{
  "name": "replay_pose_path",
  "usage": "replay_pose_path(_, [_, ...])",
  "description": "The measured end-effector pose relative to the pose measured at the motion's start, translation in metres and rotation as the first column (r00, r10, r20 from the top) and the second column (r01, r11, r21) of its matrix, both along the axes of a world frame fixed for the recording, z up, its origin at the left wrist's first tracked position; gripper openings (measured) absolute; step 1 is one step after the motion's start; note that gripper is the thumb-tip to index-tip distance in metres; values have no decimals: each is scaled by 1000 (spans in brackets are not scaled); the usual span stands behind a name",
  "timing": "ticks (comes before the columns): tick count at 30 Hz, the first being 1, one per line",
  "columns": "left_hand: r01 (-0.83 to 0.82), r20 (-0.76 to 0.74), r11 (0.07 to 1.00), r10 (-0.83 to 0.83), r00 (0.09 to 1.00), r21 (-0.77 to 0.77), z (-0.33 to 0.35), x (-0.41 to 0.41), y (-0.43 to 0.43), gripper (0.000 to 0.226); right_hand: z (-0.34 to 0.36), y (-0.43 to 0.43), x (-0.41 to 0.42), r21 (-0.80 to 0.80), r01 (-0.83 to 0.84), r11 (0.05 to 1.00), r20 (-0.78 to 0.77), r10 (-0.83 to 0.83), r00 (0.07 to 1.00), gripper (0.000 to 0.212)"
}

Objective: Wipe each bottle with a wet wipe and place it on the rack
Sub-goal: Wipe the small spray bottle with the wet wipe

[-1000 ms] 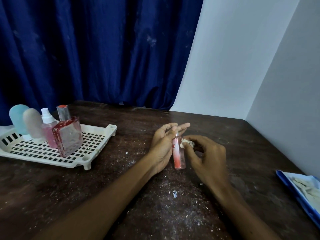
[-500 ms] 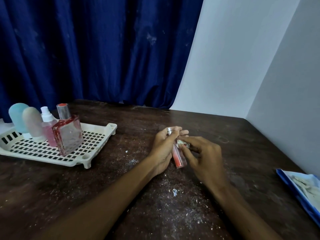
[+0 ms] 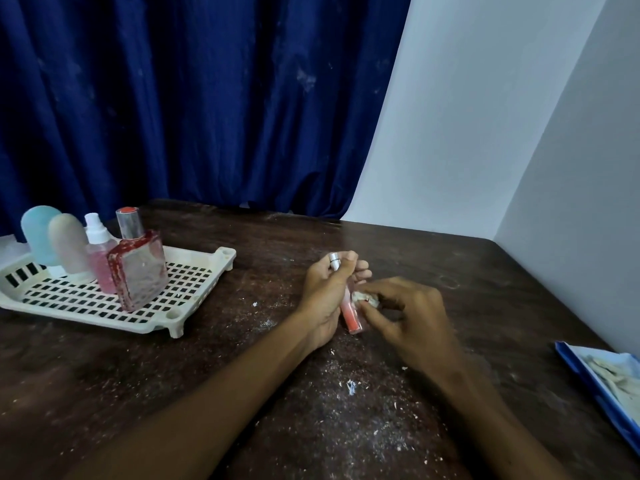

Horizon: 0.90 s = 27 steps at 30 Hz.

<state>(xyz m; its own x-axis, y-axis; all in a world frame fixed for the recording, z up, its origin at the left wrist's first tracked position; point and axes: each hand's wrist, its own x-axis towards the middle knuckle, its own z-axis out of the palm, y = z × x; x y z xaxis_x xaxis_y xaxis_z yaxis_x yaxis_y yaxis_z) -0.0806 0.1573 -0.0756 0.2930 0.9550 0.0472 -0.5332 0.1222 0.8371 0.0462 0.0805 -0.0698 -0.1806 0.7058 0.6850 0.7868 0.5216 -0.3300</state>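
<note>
Dark and strewn with pale crumbs, the surface (image 3: 104, 368) carries a white rack (image 3: 104, 318) at far left with four bottles (image 3: 138, 271) standing on it, while the slim pink bottle (image 3: 350, 315) is at centre, tilted, base close to the wood. The left hand (image 3: 323, 296) has its grip curled round the bottle's upper part, and the right hand (image 3: 412, 317) pinches a crumpled wet wipe (image 3: 363, 298) against its side. A narrow, damp bottle held only high up could twist or slip under the rubbing, and the wipe may shed bits onto it.
</note>
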Motion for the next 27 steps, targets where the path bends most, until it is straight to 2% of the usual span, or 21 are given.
replay_pose_path(3, [21, -5, 1000, -21, 1000, 4, 1, 2, -3, 19, 3, 1, -5, 74, 29, 997, -39, -26, 999, 28])
replay_pose_path(5, [20, 5, 1000, -20, 1000, -8, 2, 2, -3, 19, 2, 1, -4, 68, 7, 998, -38, -5, 999, 26])
replay_pose_path(12, [-35, -32, 999, 35, 999, -26, 0, -5, 3, 23, 5, -2, 11, -187, -93, 978, 5, 95, 995, 20])
replay_pose_path(15, [-18, -43, 999, 17, 999, -28, 1, -6, 2, 29, 6, -3, 13, -223, -97, 970, 50, 111, 993, 20])
replay_pose_path(18, [-28, -11, 999, 27, 1000, -26, 2, -5, 1, 29, 5, -3, 12, -184, -84, 979, 71, 99, 993, 22])
replay_pose_path(22, [-24, -4, 1000, 24, 1000, 0, 3, -3, -2, 39, 5, -1, 9, -46, -45, 998, 47, 47, 998, 19])
replay_pose_path(27, [125, 97, 992, -122, 988, -30, 5, -3, -5, 46, 5, 1, 4, 87, 57, 995, -48, -53, 997, 26])
